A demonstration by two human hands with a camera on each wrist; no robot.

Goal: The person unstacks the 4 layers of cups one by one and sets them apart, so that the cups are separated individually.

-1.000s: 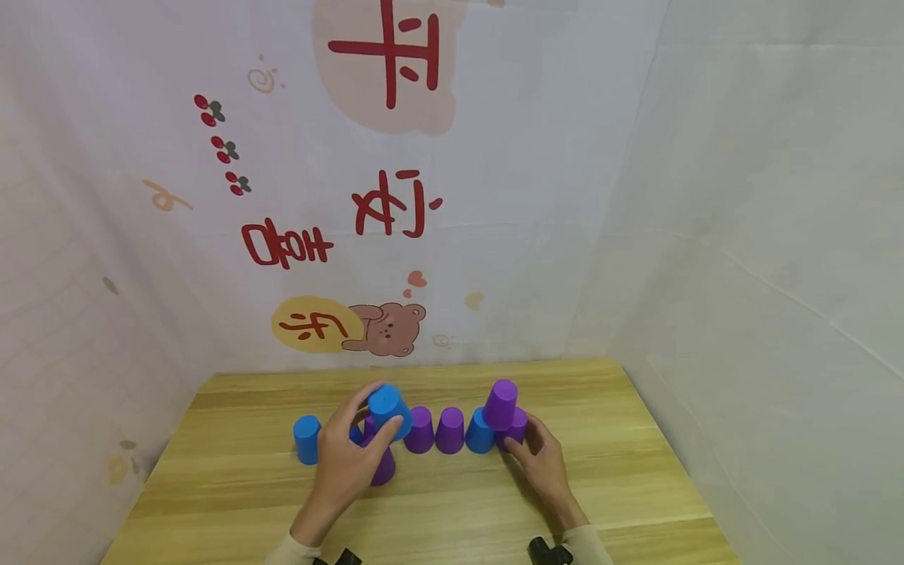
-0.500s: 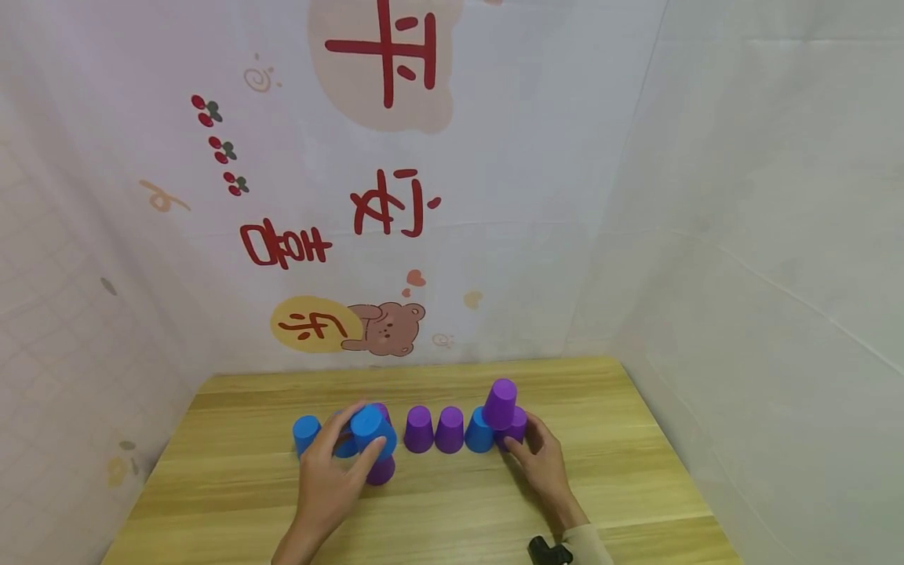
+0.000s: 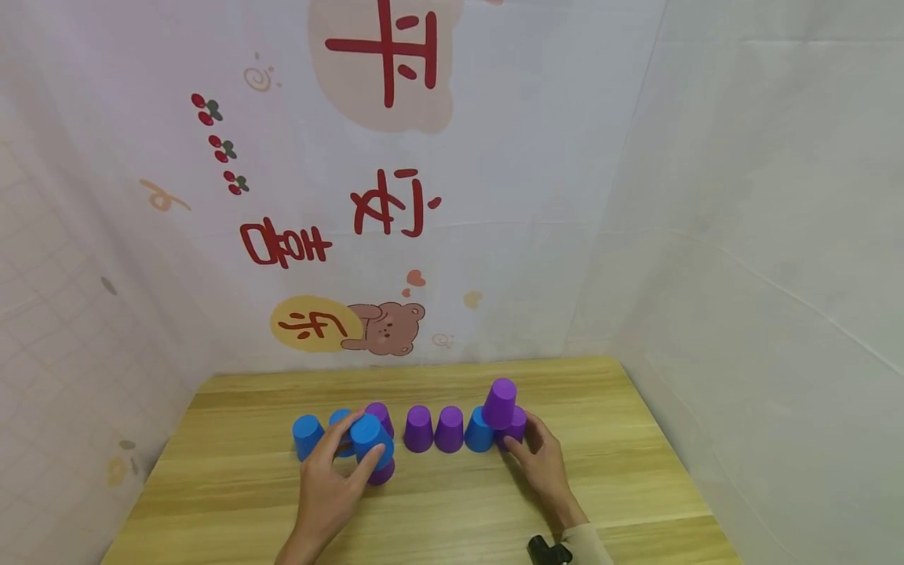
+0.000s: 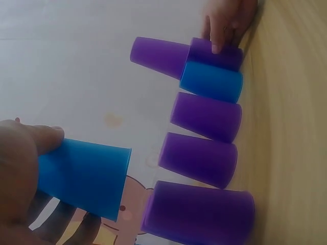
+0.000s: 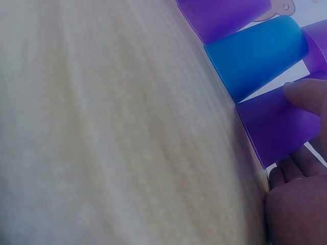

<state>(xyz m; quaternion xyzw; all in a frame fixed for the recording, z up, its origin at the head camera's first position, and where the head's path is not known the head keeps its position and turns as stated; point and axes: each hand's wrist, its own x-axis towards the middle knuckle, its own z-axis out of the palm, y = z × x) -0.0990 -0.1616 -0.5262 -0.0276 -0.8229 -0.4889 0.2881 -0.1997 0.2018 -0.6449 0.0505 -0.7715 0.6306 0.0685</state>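
My left hand [image 3: 328, 486] grips an upside-down blue cup [image 3: 369, 441] between thumb and fingers. Below it in the head view a purple cup [image 3: 382, 473] stands on the table, partly covered by the blue one; the left wrist view shows a gap between the held blue cup [image 4: 94, 176] and the nearest purple cup [image 4: 204, 212]. At the right end of the row, my right hand [image 3: 545, 468] holds a standing purple cup [image 5: 278, 125] with thumb and fingers on its sides. Another purple cup [image 3: 501, 403] sits on top, bridging that cup and the neighbouring blue cup [image 3: 478, 433].
Two purple cups [image 3: 419, 430] stand upside down mid-row. Farther left are a blue cup [image 3: 307, 436], another blue cup [image 3: 340, 421] partly behind my left hand, and a purple cup [image 3: 378, 417]. The wooden table [image 3: 452, 510] meets a printed white cloth [image 3: 508, 235] at the back.
My left hand has carried the blue cup leftward and down, over the front purple cup. The right hand and the cups by it have stayed in place.
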